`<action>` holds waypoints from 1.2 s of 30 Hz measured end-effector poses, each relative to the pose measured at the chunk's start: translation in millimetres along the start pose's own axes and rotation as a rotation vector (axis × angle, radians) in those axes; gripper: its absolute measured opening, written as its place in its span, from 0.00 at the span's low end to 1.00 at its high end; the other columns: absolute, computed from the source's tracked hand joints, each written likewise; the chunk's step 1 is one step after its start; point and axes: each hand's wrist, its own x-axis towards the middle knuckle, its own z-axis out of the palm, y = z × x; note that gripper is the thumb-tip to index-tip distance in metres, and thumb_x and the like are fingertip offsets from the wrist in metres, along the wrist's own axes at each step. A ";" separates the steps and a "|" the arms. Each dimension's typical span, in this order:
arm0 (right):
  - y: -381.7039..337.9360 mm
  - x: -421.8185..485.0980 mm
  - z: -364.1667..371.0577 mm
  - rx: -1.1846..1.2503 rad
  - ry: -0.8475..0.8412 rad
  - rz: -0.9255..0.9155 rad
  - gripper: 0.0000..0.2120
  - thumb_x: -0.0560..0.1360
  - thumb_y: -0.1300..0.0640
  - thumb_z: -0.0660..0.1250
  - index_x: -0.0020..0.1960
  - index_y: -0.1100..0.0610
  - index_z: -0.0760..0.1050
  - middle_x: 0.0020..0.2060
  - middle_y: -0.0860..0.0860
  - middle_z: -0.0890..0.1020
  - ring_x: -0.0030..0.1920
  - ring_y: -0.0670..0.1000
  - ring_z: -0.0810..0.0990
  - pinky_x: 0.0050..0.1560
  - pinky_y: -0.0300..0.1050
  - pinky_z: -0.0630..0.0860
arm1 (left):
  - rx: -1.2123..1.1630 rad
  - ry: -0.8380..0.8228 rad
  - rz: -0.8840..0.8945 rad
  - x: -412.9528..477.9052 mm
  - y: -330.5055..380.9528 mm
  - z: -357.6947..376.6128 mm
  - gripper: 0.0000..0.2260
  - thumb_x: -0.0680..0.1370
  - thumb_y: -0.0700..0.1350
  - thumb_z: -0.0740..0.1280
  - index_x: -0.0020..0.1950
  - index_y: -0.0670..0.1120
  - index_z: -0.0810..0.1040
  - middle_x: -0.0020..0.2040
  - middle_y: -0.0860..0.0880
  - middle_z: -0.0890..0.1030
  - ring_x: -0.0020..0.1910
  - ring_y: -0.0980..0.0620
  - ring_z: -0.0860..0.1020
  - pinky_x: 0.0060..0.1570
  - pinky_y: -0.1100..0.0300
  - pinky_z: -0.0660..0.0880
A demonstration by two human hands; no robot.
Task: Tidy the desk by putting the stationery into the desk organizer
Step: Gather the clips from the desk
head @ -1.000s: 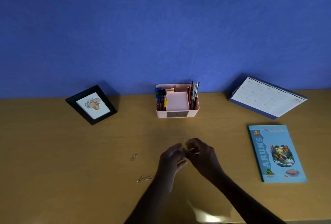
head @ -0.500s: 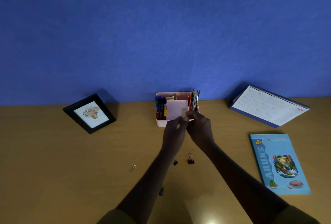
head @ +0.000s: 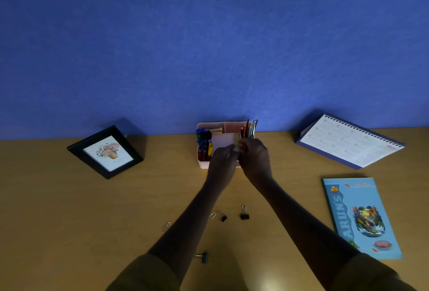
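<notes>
Stretching wide, a brown desk [head: 69,221] meets a blue wall [head: 209,46].

Desk organizer [head: 203,164] front behind left hand [head: 222,160], pale item [head: 236,144] blurred in right hand [head: 255,160]

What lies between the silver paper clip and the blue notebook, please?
Head view: the left binder clip and the right binder clip lie there, and the left forearm and right forearm cross that stretch.

Hemmed in just left of the grip by pens [head: 204,142], just right by pencils [head: 248,129]. Wide open beyond, out to frame [head: 104,151] far left, calendar [head: 352,142] and book [head: 362,216] far right. Nearer, dotted with clips [head: 244,215].
</notes>
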 end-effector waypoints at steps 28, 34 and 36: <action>7.1 -84.5 0.0 0.005 -0.179 0.062 0.21 0.78 0.57 0.77 0.70 0.55 0.78 0.60 0.52 0.83 0.51 0.46 0.83 0.42 0.39 0.83 | 0.532 0.170 -0.059 -79.6 -42.7 -13.1 0.27 0.86 0.48 0.65 0.84 0.54 0.61 0.60 0.48 0.79 0.47 0.57 0.78 0.37 0.65 0.71; 8.1 -100.0 22.6 -0.298 -0.434 0.048 0.32 0.81 0.51 0.74 0.81 0.49 0.63 0.67 0.54 0.79 0.59 0.50 0.81 0.44 0.40 0.82 | 0.774 0.116 -0.045 -83.9 -50.4 -23.6 0.39 0.85 0.47 0.67 0.87 0.59 0.45 0.57 0.48 0.77 0.40 0.59 0.75 0.31 0.68 0.66; 9.0 -99.1 28.6 -0.363 -0.469 0.038 0.36 0.82 0.51 0.73 0.83 0.48 0.58 0.68 0.54 0.78 0.59 0.51 0.81 0.45 0.42 0.83 | 0.800 0.104 -0.034 -82.9 -50.3 -24.6 0.40 0.85 0.47 0.67 0.86 0.60 0.43 0.58 0.48 0.77 0.39 0.59 0.75 0.31 0.68 0.67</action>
